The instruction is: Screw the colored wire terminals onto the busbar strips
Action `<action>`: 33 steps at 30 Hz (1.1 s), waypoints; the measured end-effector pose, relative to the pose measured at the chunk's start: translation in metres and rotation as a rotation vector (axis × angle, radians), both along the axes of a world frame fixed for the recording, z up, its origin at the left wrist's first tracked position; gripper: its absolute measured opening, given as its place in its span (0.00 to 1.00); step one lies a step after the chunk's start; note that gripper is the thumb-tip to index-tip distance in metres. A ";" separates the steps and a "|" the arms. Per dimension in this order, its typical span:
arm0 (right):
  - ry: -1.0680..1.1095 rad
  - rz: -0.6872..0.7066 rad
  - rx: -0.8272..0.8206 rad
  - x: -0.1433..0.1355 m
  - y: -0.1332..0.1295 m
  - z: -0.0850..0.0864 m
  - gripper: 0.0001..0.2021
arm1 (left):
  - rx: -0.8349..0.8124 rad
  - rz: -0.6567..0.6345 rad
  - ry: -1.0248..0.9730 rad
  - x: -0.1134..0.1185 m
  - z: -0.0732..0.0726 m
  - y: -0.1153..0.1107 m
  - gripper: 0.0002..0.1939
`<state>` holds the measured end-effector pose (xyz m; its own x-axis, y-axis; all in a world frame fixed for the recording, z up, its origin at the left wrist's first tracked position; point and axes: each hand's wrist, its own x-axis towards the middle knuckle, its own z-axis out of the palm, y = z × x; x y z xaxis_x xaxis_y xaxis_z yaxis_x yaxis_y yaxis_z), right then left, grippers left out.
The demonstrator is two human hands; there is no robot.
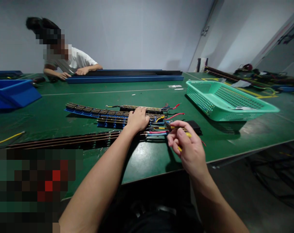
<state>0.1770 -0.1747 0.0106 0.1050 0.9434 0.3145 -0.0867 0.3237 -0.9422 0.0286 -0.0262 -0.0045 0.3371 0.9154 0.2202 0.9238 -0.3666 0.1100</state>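
Note:
My left hand rests over a blue slotted strip with brass-coloured rods along it, its fingers curled down on the strip near the wired end. Another blue strip and a shorter black one lie just behind. My right hand is closed around pliers with yellow handles. The dark jaws point left, close to the wire ends; whether they touch a wire I cannot tell. Red wires and blue wires come from a long black strip in front. A yellow wire sticks up beside my left hand.
A green mesh basket stands right on the green table. At left is a blue bin. Across the table, a person in a white shirt handles long blue and black profiles. A black flat object lies behind my right hand.

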 end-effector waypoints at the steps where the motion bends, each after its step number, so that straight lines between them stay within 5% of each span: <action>1: -0.009 -0.006 0.010 0.006 -0.002 0.006 0.15 | 0.003 -0.001 -0.002 0.000 0.000 0.000 0.21; 6: 0.006 -0.023 0.026 0.031 0.016 0.025 0.21 | 0.009 -0.001 0.001 -0.001 0.001 -0.001 0.20; 13: -0.074 0.027 -0.117 0.046 0.062 0.012 0.28 | 0.007 -0.005 -0.001 -0.001 0.001 -0.001 0.21; 22: -0.986 0.134 0.026 0.022 0.056 0.019 0.09 | -0.014 0.009 0.007 -0.001 0.001 0.000 0.23; 29: -0.321 0.042 -0.026 0.041 0.051 0.056 0.17 | 0.002 -0.006 -0.005 -0.001 0.001 -0.001 0.23; 33: -0.182 0.044 -0.064 0.057 0.066 0.080 0.19 | -0.013 0.003 -0.006 -0.001 0.002 0.000 0.23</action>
